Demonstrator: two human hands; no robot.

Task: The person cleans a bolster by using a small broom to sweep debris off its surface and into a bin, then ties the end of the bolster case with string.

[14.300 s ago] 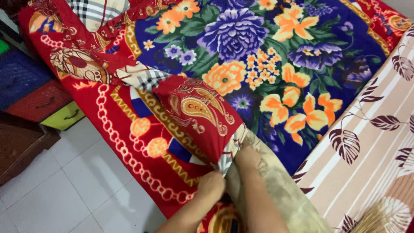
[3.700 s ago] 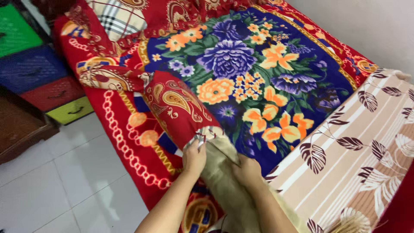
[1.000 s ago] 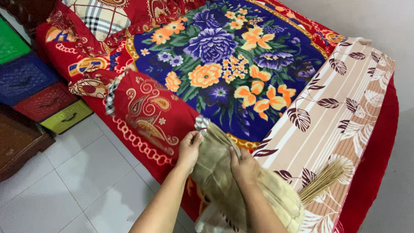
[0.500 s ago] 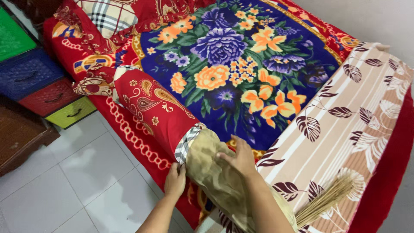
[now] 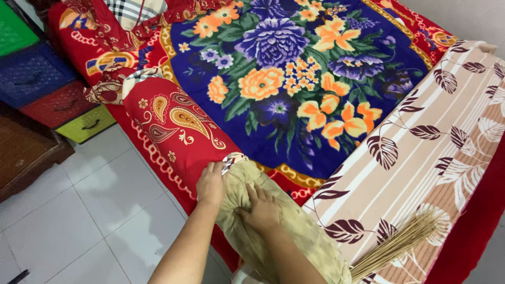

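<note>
Where the bed [image 5: 463, 247] meets the tiled floor [image 5: 89, 221], a long bolster [image 5: 284, 231] lies along the near edge, and both hands work at its middle. Only the head view shows this. The left hand [image 5: 211, 184] is closed on the rim of the red paisley cover [image 5: 179, 129], pinching the cloth where it ends in a narrow checked band just above the knuckles. The right hand [image 5: 261, 210] lies on top of the bolster's bare beige part, fingers bent and pressing into the bunched fabric, so it grips the bolster itself. The two hands sit just beside each other, the left on the floor side. The red cover sheathes the far half of the bolster, reaching up toward a checked pillow [image 5: 129, 8] at the head of the bed; the beige half runs back toward the person and out of the bottom edge.

Beside the bolster, a blue blanket [image 5: 284, 68] with large purple and orange flowers and a red border covers most of the bed. To its right lies a beige striped sheet [image 5: 447, 137] printed with dark leaves, and a bundle of thin broom sticks [image 5: 394, 250] rests on its near corner. Left of the bed stand stacked plastic drawers [image 5: 58, 102] in green, blue, red and yellow-green, with a dark wooden piece of furniture [image 5: 23, 158] in front of them.
</note>
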